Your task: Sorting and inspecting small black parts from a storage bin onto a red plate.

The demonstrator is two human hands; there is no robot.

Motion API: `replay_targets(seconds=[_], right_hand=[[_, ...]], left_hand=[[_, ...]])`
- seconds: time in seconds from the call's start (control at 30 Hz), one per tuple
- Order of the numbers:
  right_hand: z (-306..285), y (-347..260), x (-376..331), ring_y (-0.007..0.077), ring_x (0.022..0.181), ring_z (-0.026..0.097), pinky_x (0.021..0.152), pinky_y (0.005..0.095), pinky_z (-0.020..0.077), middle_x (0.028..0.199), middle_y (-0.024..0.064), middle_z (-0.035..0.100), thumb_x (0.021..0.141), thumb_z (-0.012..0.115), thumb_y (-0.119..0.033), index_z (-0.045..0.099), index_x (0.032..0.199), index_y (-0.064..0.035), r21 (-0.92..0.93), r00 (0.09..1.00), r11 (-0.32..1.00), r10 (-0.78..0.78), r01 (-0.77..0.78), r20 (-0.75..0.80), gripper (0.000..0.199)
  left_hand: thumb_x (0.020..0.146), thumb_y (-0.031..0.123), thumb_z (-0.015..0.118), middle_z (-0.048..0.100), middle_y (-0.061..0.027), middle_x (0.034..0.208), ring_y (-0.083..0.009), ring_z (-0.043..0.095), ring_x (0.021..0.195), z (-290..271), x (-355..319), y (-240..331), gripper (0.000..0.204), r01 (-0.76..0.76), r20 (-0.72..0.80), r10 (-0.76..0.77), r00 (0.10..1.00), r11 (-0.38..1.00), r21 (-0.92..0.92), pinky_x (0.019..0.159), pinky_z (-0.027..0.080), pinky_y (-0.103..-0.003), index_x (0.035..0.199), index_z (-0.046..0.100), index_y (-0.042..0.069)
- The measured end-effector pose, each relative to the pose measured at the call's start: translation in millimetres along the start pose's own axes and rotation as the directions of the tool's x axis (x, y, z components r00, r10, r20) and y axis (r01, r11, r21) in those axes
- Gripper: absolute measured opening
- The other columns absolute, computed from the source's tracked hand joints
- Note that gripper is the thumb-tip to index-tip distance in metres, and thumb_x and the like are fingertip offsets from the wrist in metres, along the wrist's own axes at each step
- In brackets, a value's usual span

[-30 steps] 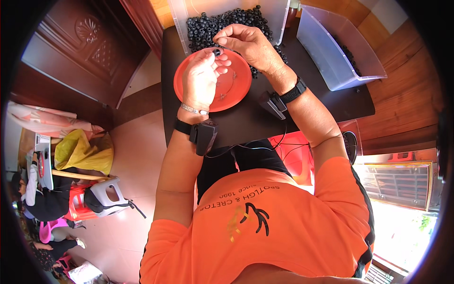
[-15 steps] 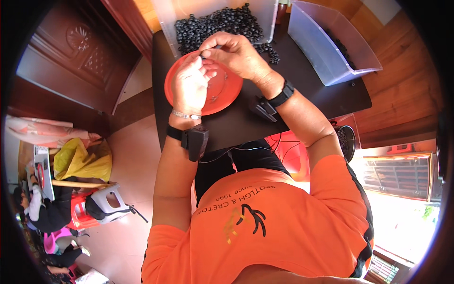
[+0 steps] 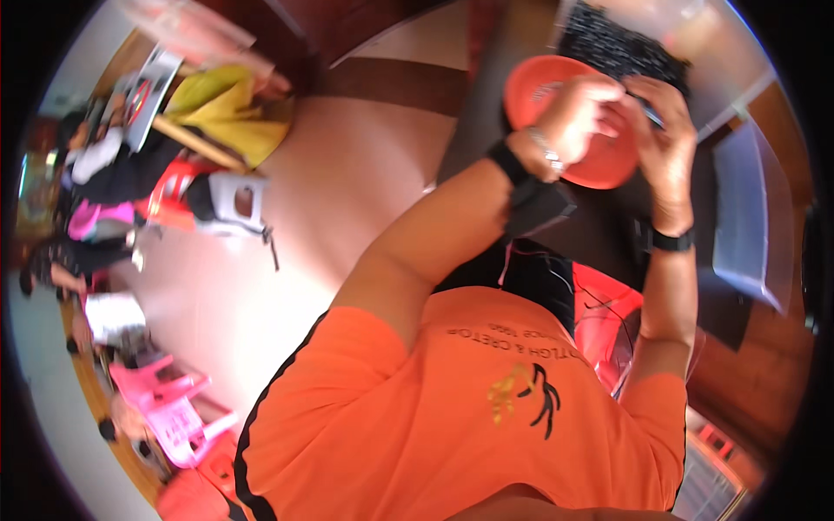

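Currently, the left hand (image 3: 580, 120) and right hand (image 3: 669, 143), fingers curled, adjoin over the red plate (image 3: 610, 161); blur obscures whether either pinches anything. Black beads (image 3: 615, 48) lie in the far bin (image 3: 728, 65).

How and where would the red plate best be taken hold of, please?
I would pinch the red plate by its left rim, coming in from the person's left, keeping it level. It looks round and shallow, and that edge is uncovered, whereas the left hand covers its middle, the right hand is at its right edge, and black pieces lie beyond.
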State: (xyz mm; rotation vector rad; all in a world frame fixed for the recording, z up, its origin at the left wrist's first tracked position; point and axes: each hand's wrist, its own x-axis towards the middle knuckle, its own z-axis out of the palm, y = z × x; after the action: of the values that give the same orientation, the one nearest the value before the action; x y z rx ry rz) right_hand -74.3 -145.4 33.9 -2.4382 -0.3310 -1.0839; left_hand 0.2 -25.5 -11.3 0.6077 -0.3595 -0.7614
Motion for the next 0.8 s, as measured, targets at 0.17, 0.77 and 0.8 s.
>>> replay_targets(seconds=[0.17,0.77,0.8], right_hand=[[8.1,-2.6,0.7,0.022,0.094,0.061,0.085,0.0311,0.0461,0.098,0.0101,0.065,0.08,0.065,0.0,0.063,0.095,-0.0018,0.055,0.997,0.996,0.071,-0.073,0.037,0.015],[6.5,5.3,-4.2,0.0164,0.096,0.059,0.086,0.0294,0.0465,0.104,0.0079,0.063,0.088,0.059,-0.005,0.06,0.104,-0.0044,0.046,0.995,0.997,0.066,-0.069,0.073,0.015],[6.0,3.8,-4.2,0.0163,0.096,0.059,0.086,0.0293,0.0466,0.104,0.0078,0.063,0.088,0.059,-0.005,0.06,0.104,-0.0044,0.024,0.994,0.996,0.083,-0.085,0.072,0.015]], left_hand=[[0.085,0.021,0.051,0.062,-0.0062,0.081,-0.0174,0.057,0.072,-3.4,-1.0,1.6,0.017,0.043,-0.05,-0.041,0.998,0.998,0.042,0.068,0.043,-0.032,0.083,0.06,0.007],[0.088,0.018,0.046,0.062,-0.0081,0.081,-0.0188,0.058,0.072,2.7,1.0,2.8,0.021,0.046,-0.029,-0.043,0.999,0.991,0.126,0.066,0.044,-0.033,0.084,0.06,0.003],[0.088,0.018,0.046,0.062,-0.0083,0.081,-0.0188,0.058,0.072,2.6,1.1,2.8,0.021,0.047,-0.028,-0.044,0.999,0.99,0.135,0.066,0.044,-0.033,0.084,0.06,0.002]])
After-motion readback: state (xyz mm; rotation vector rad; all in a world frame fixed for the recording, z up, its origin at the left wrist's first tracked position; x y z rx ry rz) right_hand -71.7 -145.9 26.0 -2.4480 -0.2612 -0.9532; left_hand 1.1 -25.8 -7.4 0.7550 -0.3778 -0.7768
